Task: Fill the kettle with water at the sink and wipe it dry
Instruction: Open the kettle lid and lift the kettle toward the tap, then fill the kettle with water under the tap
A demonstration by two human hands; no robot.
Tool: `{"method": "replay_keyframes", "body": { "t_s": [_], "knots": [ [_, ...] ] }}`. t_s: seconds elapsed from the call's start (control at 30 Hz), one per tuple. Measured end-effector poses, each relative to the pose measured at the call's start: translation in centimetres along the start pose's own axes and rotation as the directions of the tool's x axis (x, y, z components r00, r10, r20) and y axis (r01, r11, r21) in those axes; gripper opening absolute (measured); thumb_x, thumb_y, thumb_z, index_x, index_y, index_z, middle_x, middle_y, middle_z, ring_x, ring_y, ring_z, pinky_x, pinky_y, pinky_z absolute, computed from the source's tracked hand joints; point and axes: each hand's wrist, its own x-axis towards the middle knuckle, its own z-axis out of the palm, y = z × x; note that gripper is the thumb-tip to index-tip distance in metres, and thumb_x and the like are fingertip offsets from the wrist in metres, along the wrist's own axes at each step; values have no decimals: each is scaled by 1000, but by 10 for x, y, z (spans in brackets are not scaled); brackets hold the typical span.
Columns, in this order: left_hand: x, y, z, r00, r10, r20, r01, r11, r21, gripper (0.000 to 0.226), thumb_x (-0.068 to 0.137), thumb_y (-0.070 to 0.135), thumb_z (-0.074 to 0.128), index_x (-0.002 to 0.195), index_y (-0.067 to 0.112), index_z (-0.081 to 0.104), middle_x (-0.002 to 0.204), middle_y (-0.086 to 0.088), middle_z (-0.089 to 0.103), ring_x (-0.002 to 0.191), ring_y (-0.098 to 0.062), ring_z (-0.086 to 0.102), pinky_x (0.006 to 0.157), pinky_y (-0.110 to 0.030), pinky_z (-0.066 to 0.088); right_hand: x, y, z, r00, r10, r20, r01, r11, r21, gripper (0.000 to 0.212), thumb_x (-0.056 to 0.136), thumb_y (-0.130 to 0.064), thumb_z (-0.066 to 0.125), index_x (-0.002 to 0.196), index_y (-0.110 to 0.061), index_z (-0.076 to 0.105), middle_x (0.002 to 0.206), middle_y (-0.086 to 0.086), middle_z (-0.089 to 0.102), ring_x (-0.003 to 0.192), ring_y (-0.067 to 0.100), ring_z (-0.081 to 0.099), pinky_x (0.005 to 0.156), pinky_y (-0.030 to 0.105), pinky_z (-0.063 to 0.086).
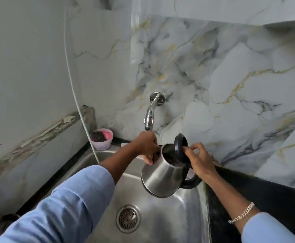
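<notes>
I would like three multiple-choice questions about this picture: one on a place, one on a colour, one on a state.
1. Where is the kettle?
A. Held above the sink
B. On the counter
C. On the floor

2. What colour is the small tub in the corner?
A. Green
B. Pink
C. Black

3. How is the kettle's lid?
A. Shut
B. Missing
C. Open

Answers: 1 A, both the left hand and right hand hold it over the basin; 2 B, its wall is pink; 3 C, the lid stands up, showing the inside.
</notes>
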Motion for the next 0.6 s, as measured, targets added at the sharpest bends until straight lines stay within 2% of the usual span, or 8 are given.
{"method": "replay_keyframes", "body": {
  "t_s": [0.1,0.2,0.23,0.3,0.4,0.47,0.53,0.6],
  "knots": [
    [30,-26,-18,994,-42,-98,33,995,-92,17,83,16,58,92,6,68,86,-11,70,87,-31,69,76,-33,53,29,-13,35,995,91,-36,-86,988,130,55,63,-73,50,86,-24,54,92,12,69,89,37,71,79,54,63],
    [54,-48,-34,961,-126,-248,31,934,-355,30,91,15,50,114,1,63,110,-25,72,103,-42,68,91,-48,56,51,-19,60,984,146,-97,-127,976,179,53,62,-69,47,84,-22,55,96,19,71,74,32,71,49,31,59],
    [60,-53,-38,955,-112,-274,-4,921,-390,32,93,16,49,118,2,64,115,-25,71,108,-41,67,95,-51,53,56,-19,66,983,142,-115,-122,978,167,53,61,-69,46,83,-21,56,93,17,71,74,32,71,52,33,60],
    [69,-57,-40,969,-36,-244,-79,892,-445,29,96,13,48,110,1,70,110,-22,74,106,-35,69,98,-46,52,60,-20,77,982,131,-139,-110,983,150,55,62,-67,46,82,-17,57,84,9,66,83,39,70,73,50,64],
    [77,-54,-38,975,-16,-221,-104,847,-521,24,93,2,53,103,-3,74,104,-25,75,98,-29,71,96,-39,55,65,-19,87,974,151,-166,-123,978,168,48,68,-63,47,79,-17,54,81,9,65,86,43,70,80,61,61],
    [84,-56,-37,976,-31,-216,-97,825,-557,20,90,-3,57,101,-5,73,101,-26,74,89,-25,69,92,-37,57,70,-19,89,964,185,-189,-143,966,217,50,70,-63,45,81,-15,55,90,20,71,85,46,72,70,53,62],
    [90,-58,-39,975,-12,-220,-106,852,-512,17,88,-6,58,96,-8,73,89,-20,72,75,-16,67,77,-25,58,74,-19,89,953,221,-210,-164,952,256,54,67,-65,43,82,-15,56,96,26,74,83,46,74,54,37,54],
    [94,-56,-41,973,8,-230,-114,885,-452,15,84,-10,56,86,-15,70,81,-20,68,66,-11,67,70,-24,58,75,-20,89,948,232,-219,-175,951,254,56,66,-66,42,84,-15,56,98,28,74,83,46,74,51,34,51]
  ]
}}
